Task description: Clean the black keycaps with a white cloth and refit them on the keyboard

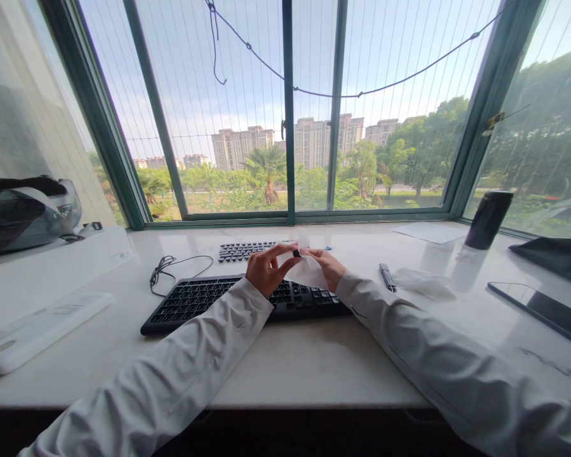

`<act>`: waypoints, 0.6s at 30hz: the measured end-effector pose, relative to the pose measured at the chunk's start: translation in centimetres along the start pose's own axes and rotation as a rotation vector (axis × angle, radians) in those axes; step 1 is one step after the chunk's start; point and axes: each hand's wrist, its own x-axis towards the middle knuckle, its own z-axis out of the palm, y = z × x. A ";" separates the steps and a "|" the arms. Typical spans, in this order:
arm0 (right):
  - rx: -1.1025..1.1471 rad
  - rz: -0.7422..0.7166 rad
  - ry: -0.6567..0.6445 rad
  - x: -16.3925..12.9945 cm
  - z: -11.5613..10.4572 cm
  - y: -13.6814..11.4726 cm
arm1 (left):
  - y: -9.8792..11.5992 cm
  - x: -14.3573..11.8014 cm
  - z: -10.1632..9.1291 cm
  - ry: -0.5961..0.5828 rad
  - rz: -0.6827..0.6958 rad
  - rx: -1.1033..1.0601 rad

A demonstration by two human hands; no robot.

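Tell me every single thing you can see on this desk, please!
keyboard: 1, black, desk middle, under the hands
second keyboard: 1, black, behind it
cable: 1, black, left of keyboards
white wipe: 1, held by both hands
small key: 1, black, at the fingertips
pen: 1, dark, right
cylinder: 1, black, far right
helmet: 1, grey-black, left
left hand: pinching the key
right hand: holding the wipe
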 end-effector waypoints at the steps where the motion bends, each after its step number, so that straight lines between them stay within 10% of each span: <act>1: 0.023 -0.002 0.014 0.0 0.0 -0.1 | 0.0 0.0 0.0 -0.001 0.003 0.017; 18: -0.180 -0.189 0.251 0.4 -0.1 0.4 | -0.5 -0.2 0.4 0.081 -0.049 0.167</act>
